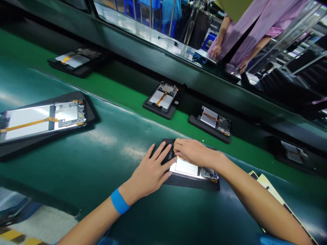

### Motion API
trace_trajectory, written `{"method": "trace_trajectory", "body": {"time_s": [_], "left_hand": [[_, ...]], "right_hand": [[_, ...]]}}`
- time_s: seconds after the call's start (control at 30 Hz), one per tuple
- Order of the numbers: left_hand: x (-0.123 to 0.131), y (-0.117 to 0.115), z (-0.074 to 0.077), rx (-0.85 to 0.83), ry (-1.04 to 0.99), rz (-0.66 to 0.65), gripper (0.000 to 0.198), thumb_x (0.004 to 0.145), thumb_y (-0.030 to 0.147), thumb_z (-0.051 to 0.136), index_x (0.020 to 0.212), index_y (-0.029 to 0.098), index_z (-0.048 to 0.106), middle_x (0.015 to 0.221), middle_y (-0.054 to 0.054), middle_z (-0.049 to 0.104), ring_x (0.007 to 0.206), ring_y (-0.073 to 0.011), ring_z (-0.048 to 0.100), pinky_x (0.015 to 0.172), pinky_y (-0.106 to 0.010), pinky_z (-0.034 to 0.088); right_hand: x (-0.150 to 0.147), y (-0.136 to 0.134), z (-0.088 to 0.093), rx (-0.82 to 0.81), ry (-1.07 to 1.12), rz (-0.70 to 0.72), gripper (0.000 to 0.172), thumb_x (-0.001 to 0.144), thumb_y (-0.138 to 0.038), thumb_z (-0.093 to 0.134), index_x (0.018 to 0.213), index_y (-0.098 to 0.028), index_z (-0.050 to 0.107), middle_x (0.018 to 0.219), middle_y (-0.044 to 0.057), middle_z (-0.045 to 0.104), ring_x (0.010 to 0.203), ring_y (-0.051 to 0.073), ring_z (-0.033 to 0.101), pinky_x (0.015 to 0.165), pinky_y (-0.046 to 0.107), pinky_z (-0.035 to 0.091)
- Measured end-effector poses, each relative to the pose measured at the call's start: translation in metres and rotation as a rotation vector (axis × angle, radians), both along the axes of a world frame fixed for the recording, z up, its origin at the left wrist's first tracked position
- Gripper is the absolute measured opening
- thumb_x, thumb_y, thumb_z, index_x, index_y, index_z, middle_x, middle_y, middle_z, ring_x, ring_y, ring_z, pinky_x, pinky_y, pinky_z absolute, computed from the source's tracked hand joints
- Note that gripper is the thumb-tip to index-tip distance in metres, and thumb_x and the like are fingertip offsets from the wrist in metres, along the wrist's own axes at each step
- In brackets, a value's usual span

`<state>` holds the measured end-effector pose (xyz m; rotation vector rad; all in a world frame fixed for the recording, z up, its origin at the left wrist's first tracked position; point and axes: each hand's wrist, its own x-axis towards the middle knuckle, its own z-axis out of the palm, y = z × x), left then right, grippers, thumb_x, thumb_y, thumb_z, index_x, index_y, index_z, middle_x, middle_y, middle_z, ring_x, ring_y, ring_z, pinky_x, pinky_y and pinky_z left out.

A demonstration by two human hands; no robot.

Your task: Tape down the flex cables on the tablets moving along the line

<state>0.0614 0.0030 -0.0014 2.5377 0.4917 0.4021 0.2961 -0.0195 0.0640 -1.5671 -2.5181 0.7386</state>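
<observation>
An opened tablet [187,168] with a silver battery and a circuit board lies on a black tray [194,184] on the green work surface. My left hand [149,175], with a blue band at the wrist, rests over the tablet's left end. Its fingers are spread and laid flat there. Beside those fingertips, my right hand [194,151] presses curled, closed fingers on the tablet's upper left corner. Anything pinched in them is hidden. The right forearm passes above the circuit board end.
Another opened tablet [67,114] sits on a black tray at left. Beyond a raised edge, a green belt [120,97] carries several more on trays. Pale yellow sheets [272,192] with black pieces lie under my right forearm. Across the belt stands a person in pink [237,41].
</observation>
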Motion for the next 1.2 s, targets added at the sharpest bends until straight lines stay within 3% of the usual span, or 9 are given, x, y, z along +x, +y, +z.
{"method": "trace_trajectory", "body": {"time_s": [0.17, 0.33, 0.5, 0.6, 0.67, 0.77, 0.9, 1.07, 1.2], "left_hand": [[0.004, 0.001, 0.0, 0.011, 0.016, 0.02, 0.053, 0.097, 0.034, 0.058, 0.15, 0.033, 0.049, 0.168, -0.009, 0.026, 0.156, -0.0408, 0.017, 0.119, -0.074, 0.015], [0.008, 0.001, -0.001, 0.039, -0.008, 0.056, 0.049, 0.097, 0.034, 0.058, 0.146, 0.031, 0.055, 0.166, -0.01, 0.032, 0.155, -0.0423, 0.019, 0.119, -0.075, 0.015], [0.015, 0.002, -0.002, 0.131, -0.05, 0.121, 0.045, 0.096, 0.035, 0.056, 0.141, 0.029, 0.06, 0.164, -0.011, 0.037, 0.153, -0.0443, 0.025, 0.116, -0.077, 0.018], [0.011, 0.0, 0.002, 0.25, -0.031, 0.172, 0.045, 0.097, 0.038, 0.052, 0.138, 0.021, 0.062, 0.157, -0.019, 0.045, 0.143, -0.0487, 0.041, 0.106, -0.075, 0.036], [0.005, -0.004, 0.005, 0.288, 0.021, 0.225, 0.048, 0.099, 0.042, 0.048, 0.137, 0.017, 0.062, 0.143, -0.023, 0.056, 0.126, -0.0478, 0.057, 0.091, -0.067, 0.051], [-0.002, -0.014, 0.006, 0.217, 0.106, 0.268, 0.051, 0.101, 0.045, 0.041, 0.139, 0.016, 0.058, 0.13, -0.021, 0.061, 0.104, -0.0377, 0.068, 0.072, -0.05, 0.062], [-0.006, -0.023, 0.001, 0.132, 0.069, 0.283, 0.054, 0.101, 0.047, 0.041, 0.145, 0.018, 0.05, 0.133, -0.019, 0.058, 0.113, -0.0363, 0.066, 0.077, -0.048, 0.064], [-0.008, -0.026, -0.002, -0.042, -0.018, 0.299, 0.053, 0.1, 0.046, 0.046, 0.15, 0.029, 0.045, 0.137, -0.012, 0.058, 0.111, -0.0306, 0.069, 0.083, -0.044, 0.064], [0.0, -0.034, 0.001, -0.271, -0.068, 0.275, 0.051, 0.097, 0.047, 0.052, 0.146, 0.031, 0.052, 0.141, -0.011, 0.057, 0.101, -0.0269, 0.072, 0.069, -0.034, 0.064]], "right_hand": [[-0.001, 0.002, -0.003, 0.055, -0.068, -0.021, 0.009, 0.098, -0.017, 0.058, 0.091, -0.021, 0.063, 0.097, 0.004, 0.064, 0.078, 0.018, 0.055, 0.069, 0.031, 0.041], [0.02, -0.02, 0.004, 0.297, -0.001, -0.351, 0.013, 0.103, -0.026, 0.052, 0.109, -0.021, 0.063, 0.11, 0.008, 0.068, 0.1, 0.024, 0.061, 0.086, 0.039, 0.047], [0.055, -0.095, -0.003, 0.413, 0.206, -0.874, 0.021, 0.102, -0.037, 0.051, 0.109, -0.023, 0.065, 0.099, 0.007, 0.069, 0.09, 0.022, 0.064, 0.084, 0.039, 0.051], [0.058, -0.149, -0.019, 0.335, 0.332, -1.163, 0.031, 0.097, -0.046, 0.057, 0.116, -0.022, 0.063, 0.104, 0.008, 0.07, 0.094, 0.023, 0.065, 0.085, 0.04, 0.054], [0.05, -0.178, -0.03, 0.21, 0.474, -1.289, 0.043, 0.093, -0.052, 0.062, 0.125, -0.023, 0.06, 0.115, 0.011, 0.069, 0.102, 0.024, 0.066, 0.087, 0.042, 0.056], [0.03, -0.202, -0.043, 0.022, 0.715, -1.358, 0.063, 0.087, -0.057, 0.069, 0.138, -0.025, 0.052, 0.134, 0.015, 0.064, 0.113, 0.026, 0.066, 0.095, 0.047, 0.056], [0.012, -0.199, -0.047, -0.046, 0.878, -1.418, 0.081, 0.08, -0.061, 0.076, 0.146, -0.024, 0.048, 0.148, 0.017, 0.055, 0.118, 0.029, 0.064, 0.101, 0.053, 0.053], [0.009, -0.177, -0.041, 0.01, 0.992, -1.274, 0.062, 0.085, -0.056, 0.073, 0.136, -0.024, 0.062, 0.137, 0.01, 0.066, 0.125, 0.03, 0.062, 0.112, 0.053, 0.045], [0.021, -0.176, -0.043, 0.135, 1.14, -1.413, 0.061, 0.082, -0.056, 0.077, 0.133, -0.025, 0.065, 0.129, 0.007, 0.071, 0.12, 0.03, 0.065, 0.107, 0.05, 0.05]]}}
